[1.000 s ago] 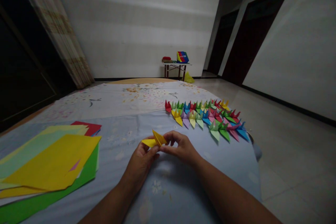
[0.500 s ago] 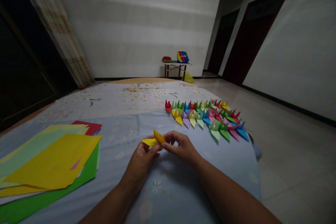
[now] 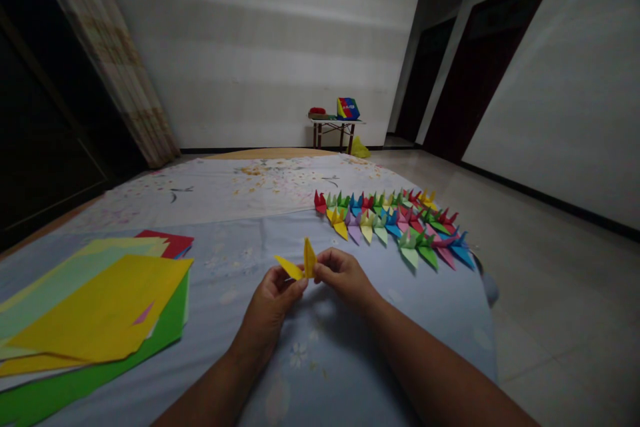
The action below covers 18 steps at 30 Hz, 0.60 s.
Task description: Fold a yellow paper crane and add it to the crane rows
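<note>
A partly folded yellow origami crane [image 3: 309, 259] is between my two hands, just above the blue tablecloth. One yellow point stands upright and another slants up to the left. My left hand [image 3: 274, 295] pinches its lower left side between thumb and fingers. On the other side, my right hand [image 3: 344, 275] has thumb and fingertips closed on the right edge of the fold. The fingers cover the crane's base. To the right stand rows of finished paper cranes [image 3: 367, 225] in many colours.
Loose sheets of coloured paper [image 3: 107, 307], yellow on top and green below, lie in a pile at the left. The tablecloth [image 3: 300, 373] is pale blue with flowers. A small side table [image 3: 336, 122] with a colourful box [image 3: 348, 108] stands by the far wall.
The crane's tall yellow point has swung from leaning left to upright, and the left point now tilts upward. Both hands have kept their pinch almost in place.
</note>
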{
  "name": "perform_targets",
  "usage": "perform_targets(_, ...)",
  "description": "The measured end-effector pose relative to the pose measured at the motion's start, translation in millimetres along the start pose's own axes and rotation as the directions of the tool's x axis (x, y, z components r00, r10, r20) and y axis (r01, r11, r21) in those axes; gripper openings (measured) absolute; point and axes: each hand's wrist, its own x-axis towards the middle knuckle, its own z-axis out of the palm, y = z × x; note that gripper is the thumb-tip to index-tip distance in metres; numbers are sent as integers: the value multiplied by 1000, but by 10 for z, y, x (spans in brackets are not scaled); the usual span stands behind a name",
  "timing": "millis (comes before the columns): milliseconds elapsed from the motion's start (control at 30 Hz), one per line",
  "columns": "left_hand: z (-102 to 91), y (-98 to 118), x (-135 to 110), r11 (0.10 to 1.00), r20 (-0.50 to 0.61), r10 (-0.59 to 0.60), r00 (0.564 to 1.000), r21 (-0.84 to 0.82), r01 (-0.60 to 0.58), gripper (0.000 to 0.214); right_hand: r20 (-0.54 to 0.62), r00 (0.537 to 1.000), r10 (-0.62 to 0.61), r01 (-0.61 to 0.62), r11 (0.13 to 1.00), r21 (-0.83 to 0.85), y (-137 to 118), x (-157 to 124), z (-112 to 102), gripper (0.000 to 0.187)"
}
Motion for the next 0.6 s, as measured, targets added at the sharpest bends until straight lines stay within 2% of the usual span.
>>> perform_targets(100,-9,23,-13,1000,39,0,999,23,-1,27,12,998,64,-64,997,47,-9,6,-3,23)
perform_targets(233,-8,49,-24,1000,71,-4,997,-8,5,27,-26,992,121,-120,992,47,-17,18,-27,22)
perform_targets(400,-22,-9,14,994,-48,26,998,109,-21,31,20,983,185,-186,979,88,10,20,-27,24)
perform_targets(600,-14,-20,31,997,-129,44,991,61,-36,39,95,974,204,-215,969,119,64,18,-3,26)
